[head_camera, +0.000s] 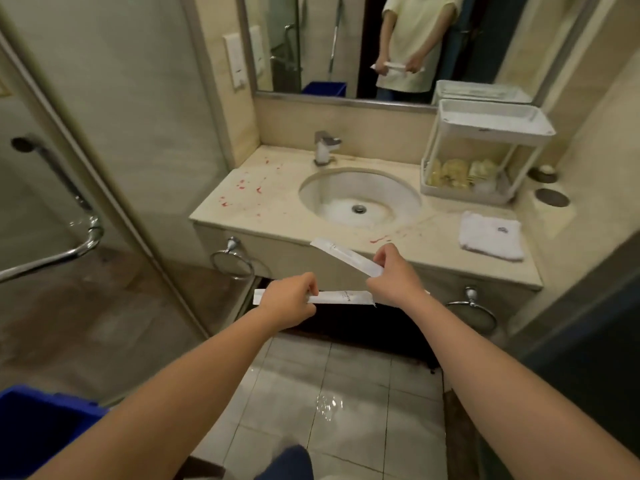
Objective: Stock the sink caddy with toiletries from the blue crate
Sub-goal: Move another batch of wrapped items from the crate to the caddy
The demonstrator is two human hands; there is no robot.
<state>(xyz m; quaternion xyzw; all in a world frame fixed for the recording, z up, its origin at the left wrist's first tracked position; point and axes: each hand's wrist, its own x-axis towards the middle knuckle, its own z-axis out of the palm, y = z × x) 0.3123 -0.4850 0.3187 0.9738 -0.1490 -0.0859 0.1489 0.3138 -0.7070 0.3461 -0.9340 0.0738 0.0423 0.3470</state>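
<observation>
The left hand (287,301) curls its fingers round the lower white packet (343,297). The right hand (394,275) pinches one end of the upper white packet (341,254) between thumb and fingertips.

No writing is legible. The lower white packet (341,297) and upper white packet (341,255), at 6 o'clock from the sink (360,173), carry tiny blurred print. The folded towel (491,237), at 4 o'clock, bears an unreadable dark mark.

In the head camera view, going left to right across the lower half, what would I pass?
Blue crate, left hand, right hand, folded white towel. Each hand grips a white packet; those overlap, so skipped.
</observation>
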